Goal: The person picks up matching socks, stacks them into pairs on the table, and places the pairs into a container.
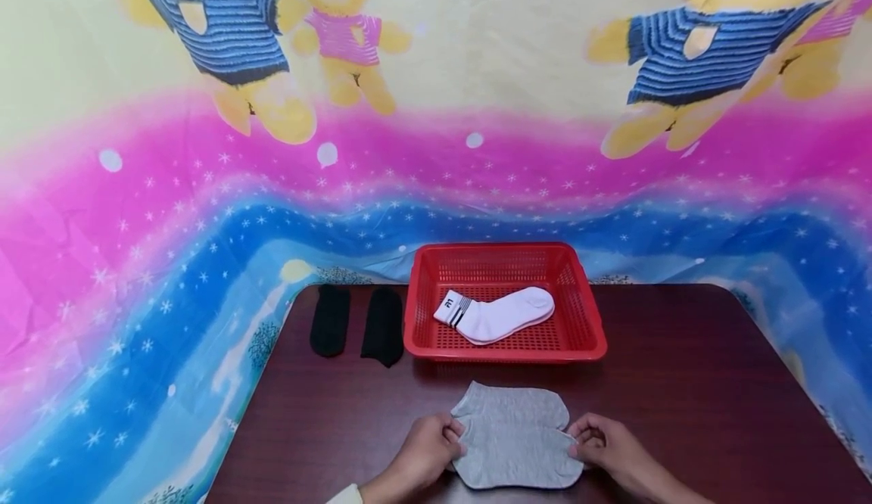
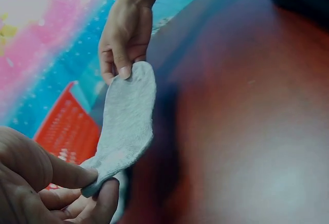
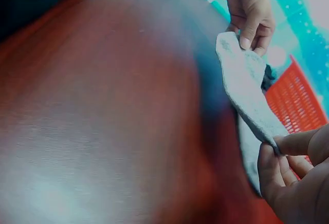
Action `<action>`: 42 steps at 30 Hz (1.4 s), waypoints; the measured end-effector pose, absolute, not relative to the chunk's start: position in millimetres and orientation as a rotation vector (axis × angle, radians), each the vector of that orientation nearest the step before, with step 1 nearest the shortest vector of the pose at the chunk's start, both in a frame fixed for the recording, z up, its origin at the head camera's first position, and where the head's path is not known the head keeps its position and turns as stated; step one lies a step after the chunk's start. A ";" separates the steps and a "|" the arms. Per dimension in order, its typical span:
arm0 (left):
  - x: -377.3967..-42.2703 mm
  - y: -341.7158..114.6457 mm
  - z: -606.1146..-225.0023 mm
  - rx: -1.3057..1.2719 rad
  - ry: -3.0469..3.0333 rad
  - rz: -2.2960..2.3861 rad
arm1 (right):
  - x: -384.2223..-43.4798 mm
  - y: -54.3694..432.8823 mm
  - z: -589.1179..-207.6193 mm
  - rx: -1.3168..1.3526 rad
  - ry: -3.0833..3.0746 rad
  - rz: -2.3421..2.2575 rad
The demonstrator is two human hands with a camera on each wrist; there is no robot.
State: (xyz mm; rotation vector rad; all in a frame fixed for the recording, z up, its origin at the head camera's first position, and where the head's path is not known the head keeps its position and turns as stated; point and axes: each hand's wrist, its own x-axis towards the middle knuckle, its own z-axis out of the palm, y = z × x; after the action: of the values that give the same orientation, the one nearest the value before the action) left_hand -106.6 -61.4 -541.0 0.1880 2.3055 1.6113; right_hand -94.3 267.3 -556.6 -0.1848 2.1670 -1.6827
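Left grip [image 1: 428,449] and right grip [image 1: 608,447] pinch a grey sock [image 1: 518,456]; white socks [image 1: 497,321] lie in the red basket [image 1: 504,354]; black socks [image 1: 384,325] (like the grey, apparently outstanding) lie outside.

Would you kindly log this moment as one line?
left hand: pinching near gray sock; right hand: pinching its other end; white socks: in red basket; black socks: on table

The near grey sock [image 1: 521,457] partly hides the far grey sock [image 1: 519,406]. The head view cuts off the table [image 1: 715,398] on its near side; the wrist views partly blur it.
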 end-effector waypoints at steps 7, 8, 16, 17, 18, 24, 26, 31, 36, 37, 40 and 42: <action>-130.0 -60.0 -521.5 0.161 2.274 1.628 | -113.0 265.4 -542.4 -0.179 2.275 -1.667; -133.0 -59.7 -520.6 0.157 2.272 1.627 | -116.0 265.5 -541.5 -0.174 2.289 -1.660; -152.4 -53.0 -527.3 0.088 2.265 1.650 | -139.5 263.1 -539.2 -0.051 2.359 -1.574; -153.9 -51.9 -529.1 0.079 2.265 1.656 | -141.7 262.5 -540.0 -0.046 2.368 -1.569; -155.1 -50.8 -531.0 0.070 2.271 1.658 | -143.7 261.7 -541.1 -0.036 2.374 -1.569; -162.2 -45.8 -542.1 0.068 2.446 1.546 | -149.7 261.6 -552.3 0.022 2.344 -1.626; -164.3 -45.2 -544.6 0.068 2.492 1.503 | -150.4 262.0 -555.6 0.033 2.340 -1.635; -167.3 -44.9 -550.0 0.104 2.550 1.441 | -152.3 259.4 -561.9 0.064 2.411 -1.585; -168.3 -44.3 -556.4 0.167 2.614 1.388 | -154.1 255.4 -566.1 0.108 2.514 -1.497; -168.2 -44.1 -557.5 0.178 2.624 1.378 | -154.1 255.0 -566.6 0.115 2.526 -1.481; -167.7 -44.1 -561.9 0.228 2.670 1.339 | -154.5 254.5 -568.7 0.127 2.568 -1.427; -167.2 -44.4 -564.0 0.262 2.706 1.307 | -154.9 254.8 -570.4 0.120 2.588 -1.398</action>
State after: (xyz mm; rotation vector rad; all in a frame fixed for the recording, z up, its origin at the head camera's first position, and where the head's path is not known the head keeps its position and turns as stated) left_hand -167.2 -44.4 -564.0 0.2623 2.7059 1.3068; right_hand -154.9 254.8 -570.4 0.1197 2.5885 -1.3978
